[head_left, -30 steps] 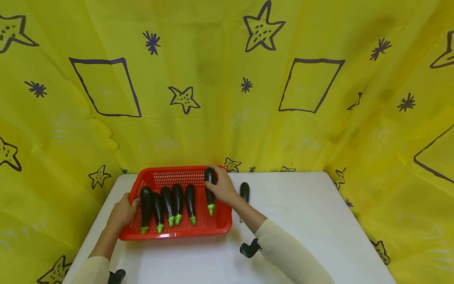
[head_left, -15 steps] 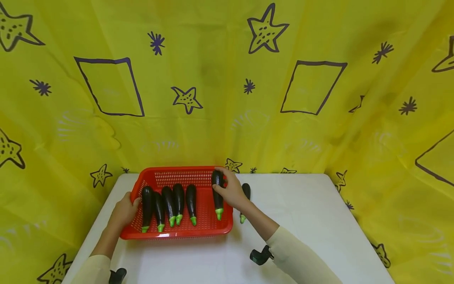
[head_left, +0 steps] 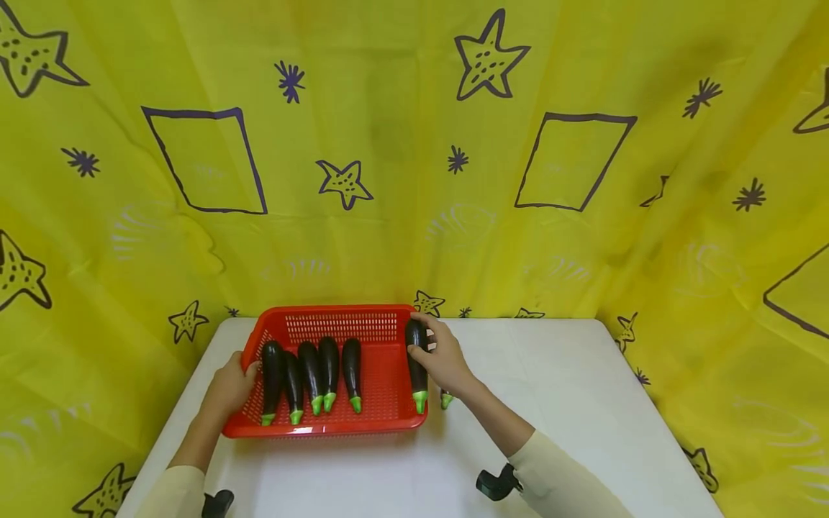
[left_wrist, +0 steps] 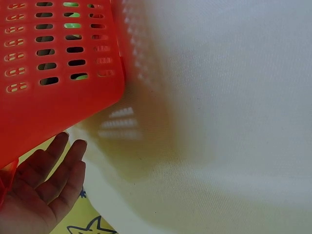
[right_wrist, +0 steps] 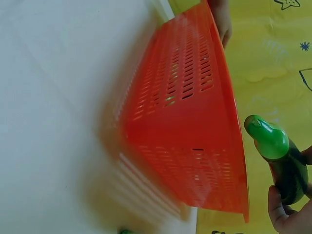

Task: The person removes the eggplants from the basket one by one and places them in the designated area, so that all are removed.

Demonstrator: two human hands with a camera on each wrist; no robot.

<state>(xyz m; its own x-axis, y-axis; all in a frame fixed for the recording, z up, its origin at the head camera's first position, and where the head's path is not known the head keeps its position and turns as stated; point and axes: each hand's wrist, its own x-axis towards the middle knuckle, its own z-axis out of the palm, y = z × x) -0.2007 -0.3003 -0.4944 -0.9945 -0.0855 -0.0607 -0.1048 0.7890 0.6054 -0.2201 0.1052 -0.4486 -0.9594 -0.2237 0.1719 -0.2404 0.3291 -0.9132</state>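
Observation:
A red plastic basket point(head_left: 388, 374) with slotted walls sits at the left of the white table, several glossy dark eggplants point(head_left: 352, 367) lying in a row inside it. My left hand point(head_left: 229, 385) grips its left rim, thumb over the edge; in the left wrist view the fingers point(left_wrist: 68, 183) extend beneath the rim. My right hand point(head_left: 443, 356) holds one eggplant point(head_left: 417, 374) by its upper part, green stem end toward me, above the basket's right rim. In the right wrist view that eggplant point(right_wrist: 287, 170) shows beside the basket wall, pinched between thumb and fingers.
Another eggplant point(head_left: 446, 400) lies on the table right of the basket, mostly hidden behind my right hand. The white table point(head_left: 550, 388) extends to the right. A yellow curtain point(head_left: 388, 244) with drawn stars closes off the back and sides. Dark wrist-worn devices point(head_left: 497, 482) hang under the sleeves.
My right hand has moved right with the eggplant, from over the basket's inside to over its right rim, covering more of the eggplant on the table. The left hand stays at the rim.

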